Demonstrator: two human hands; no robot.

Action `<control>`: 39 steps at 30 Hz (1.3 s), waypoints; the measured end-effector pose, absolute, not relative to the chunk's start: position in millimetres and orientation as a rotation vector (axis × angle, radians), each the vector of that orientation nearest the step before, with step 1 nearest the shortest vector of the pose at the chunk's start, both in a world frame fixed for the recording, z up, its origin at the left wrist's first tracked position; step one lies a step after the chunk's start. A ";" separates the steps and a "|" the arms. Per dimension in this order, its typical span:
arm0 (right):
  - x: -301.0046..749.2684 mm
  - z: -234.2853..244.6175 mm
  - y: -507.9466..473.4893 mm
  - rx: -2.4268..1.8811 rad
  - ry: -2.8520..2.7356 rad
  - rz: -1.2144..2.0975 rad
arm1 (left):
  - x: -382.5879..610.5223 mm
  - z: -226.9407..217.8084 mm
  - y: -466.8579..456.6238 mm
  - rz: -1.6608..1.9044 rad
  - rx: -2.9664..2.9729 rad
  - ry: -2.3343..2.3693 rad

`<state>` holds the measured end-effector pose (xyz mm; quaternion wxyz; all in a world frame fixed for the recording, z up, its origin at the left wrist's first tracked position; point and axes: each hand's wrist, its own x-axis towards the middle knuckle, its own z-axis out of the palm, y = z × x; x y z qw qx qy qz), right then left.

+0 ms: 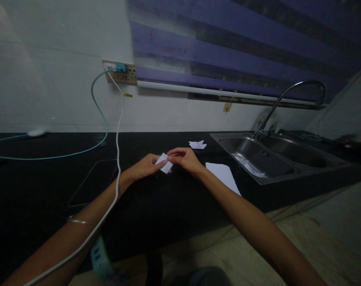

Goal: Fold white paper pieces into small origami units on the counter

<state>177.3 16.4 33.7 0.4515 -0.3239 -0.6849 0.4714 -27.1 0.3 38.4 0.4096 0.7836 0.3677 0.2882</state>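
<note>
Folded paper point(166, 167): small, white, held above the black countertop point(156, 214) between both hands, well left of the sink point(266, 157). Left hand point(147, 166): thumb and fingers closed on the paper's left part, thumb on the upper face. Right hand point(185, 159): thumb and fingertips pinch the upper right edge; the hands are close together, the paper bridging them. Exact fold pattern too small to read.

Surroundings: white paper sheet point(223, 176) lies flat beside the right forearm, partly covered by it. Boat-like folded piece point(197, 145) rests on the counter beyond the right hand. White pieces point(249, 167) show in the near basin; shape unclear. White cable point(118, 147) passes in front of the left forearm.
</note>
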 end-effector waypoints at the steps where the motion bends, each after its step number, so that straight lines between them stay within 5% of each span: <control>1: 177.3 34.0 16.6 -0.796 -1.682 1.165 | -27.4 38.6 0.1 0.719 1.971 0.919; 11: 185.5 49.0 10.5 -0.709 -1.648 1.398 | -26.7 42.8 -1.4 0.871 1.711 0.951; 21: 180.7 33.4 20.7 -0.657 -1.876 0.977 | -26.7 34.8 7.6 0.989 1.746 1.041; 39: 173.3 28.3 20.2 -0.661 -1.767 0.940 | -19.6 34.3 2.3 1.133 1.986 1.003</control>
